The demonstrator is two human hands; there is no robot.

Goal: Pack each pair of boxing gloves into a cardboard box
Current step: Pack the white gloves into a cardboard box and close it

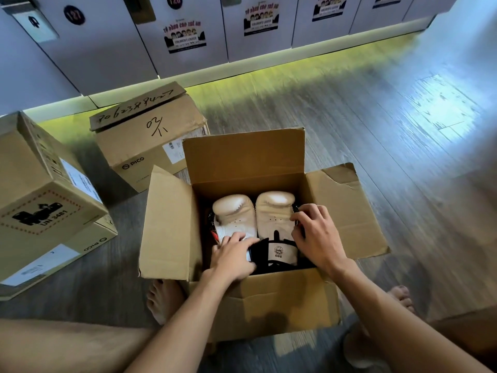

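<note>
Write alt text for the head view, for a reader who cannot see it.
A pair of cream boxing gloves lies side by side in an open cardboard box on a wooden floor. The left hand rests on a black cuff; the right hand grips the right-side glove. Two closed boxes sit further left, before lockers.

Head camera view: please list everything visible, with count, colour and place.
open cardboard box: one, brown, floor centre, flaps up
boxing gloves: two, cream with black cuffs, side by side in the open box
red-black item: one, half hidden under a glove
handwritten PICO box: one, brown, closed, behind the open box
UN 3481 box: one, brown, closed, far left
lockers: a row, grey, along the back
stickers: several, on locker doors
floor: grey wood
left hand: rests on the glove cuffs
right hand: grips a glove's side
bare feet: two, beside the open box
</note>
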